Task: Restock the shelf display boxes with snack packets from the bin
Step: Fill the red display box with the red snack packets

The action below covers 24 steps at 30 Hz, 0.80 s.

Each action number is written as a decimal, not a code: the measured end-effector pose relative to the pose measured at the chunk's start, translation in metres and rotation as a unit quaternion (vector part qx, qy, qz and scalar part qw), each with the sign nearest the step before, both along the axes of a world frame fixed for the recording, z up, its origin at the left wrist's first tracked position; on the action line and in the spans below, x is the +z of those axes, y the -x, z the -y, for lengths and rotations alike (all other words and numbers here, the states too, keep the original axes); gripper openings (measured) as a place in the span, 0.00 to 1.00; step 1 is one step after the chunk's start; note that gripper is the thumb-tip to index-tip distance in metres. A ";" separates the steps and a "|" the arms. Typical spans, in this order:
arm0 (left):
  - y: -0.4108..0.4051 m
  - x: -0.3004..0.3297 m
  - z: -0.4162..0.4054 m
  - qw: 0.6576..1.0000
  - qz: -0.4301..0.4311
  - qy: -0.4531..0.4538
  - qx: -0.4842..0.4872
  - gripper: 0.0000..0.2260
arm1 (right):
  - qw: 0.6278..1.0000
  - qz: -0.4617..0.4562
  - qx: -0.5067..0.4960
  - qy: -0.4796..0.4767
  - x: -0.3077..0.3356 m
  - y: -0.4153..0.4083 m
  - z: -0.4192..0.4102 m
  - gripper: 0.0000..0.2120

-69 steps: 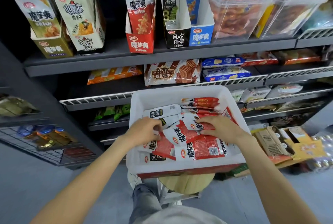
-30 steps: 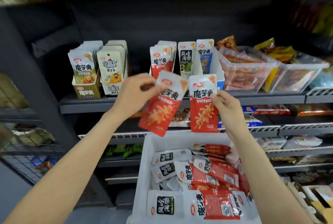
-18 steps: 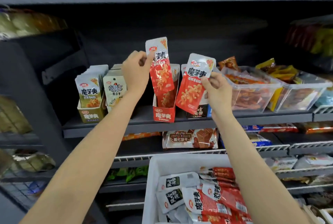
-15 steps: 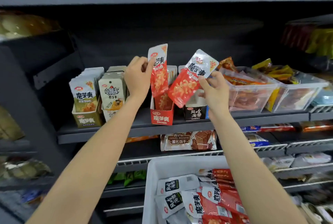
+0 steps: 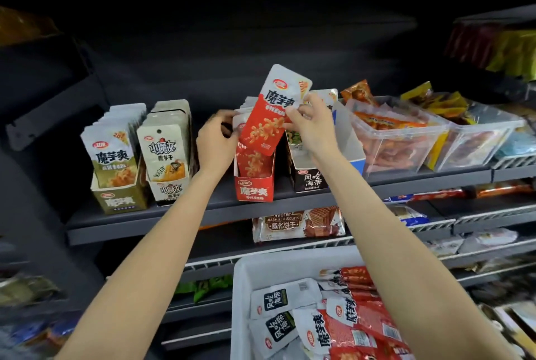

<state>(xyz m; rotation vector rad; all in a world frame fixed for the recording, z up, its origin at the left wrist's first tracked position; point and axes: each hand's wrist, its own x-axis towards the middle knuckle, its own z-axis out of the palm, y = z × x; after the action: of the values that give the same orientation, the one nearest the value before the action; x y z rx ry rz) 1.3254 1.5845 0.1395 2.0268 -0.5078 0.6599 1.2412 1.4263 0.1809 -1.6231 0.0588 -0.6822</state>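
A red display box stands on the dark shelf, with red snack packets upright inside it. My left hand grips the tops of the packets in that box at its left side. My right hand pinches a red and white snack packet, tilted, just above the front of the box. Below, the white bin holds several red packets and black-and-white packets.
Left of the red box stand an olive box and a white box full of packets. To its right are a black box, a blue box and clear tubs of snacks. Biscuit packs lie on the shelf below.
My left hand has pushed its red packet down into the red box. My right hand has brought its packet leftward, over the box front. The view shifted slightly.
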 end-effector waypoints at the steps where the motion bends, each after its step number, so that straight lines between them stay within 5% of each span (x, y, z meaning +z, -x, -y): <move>1: 0.003 0.001 -0.004 1.000 -0.019 0.020 -0.015 0.10 | 1.000 -0.012 -0.002 0.027 0.001 -0.008 -0.002 0.05; 5: 0.010 0.000 -0.016 0.995 -0.073 0.056 -0.025 0.15 | 0.977 -0.074 -0.055 0.190 -0.002 -0.032 -0.005 0.10; 9: 0.026 0.003 -0.018 0.996 -0.051 0.065 -0.017 0.14 | 0.905 -0.122 -0.204 0.353 -0.020 -0.039 -0.007 0.16; 14: 0.062 0.002 -0.013 0.996 0.038 0.077 0.000 0.09 | 0.917 -0.015 -0.243 0.316 -0.043 -0.012 -0.015 0.16; 20: 0.119 -0.033 -0.011 0.962 0.270 -0.005 -0.052 0.08 | 0.927 0.065 -0.147 0.340 -0.085 0.083 -0.009 0.12; 24: 0.158 -0.083 -0.015 0.956 0.232 -0.129 -0.128 0.10 | 0.923 -0.065 -0.010 0.379 -0.136 0.143 0.016 0.06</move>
<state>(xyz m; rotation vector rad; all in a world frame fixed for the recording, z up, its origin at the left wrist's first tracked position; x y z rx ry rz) 1.1678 1.5990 0.0562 1.9911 -1.1642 0.9509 1.0986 1.4103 0.0454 -2.4164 -0.1078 -0.6474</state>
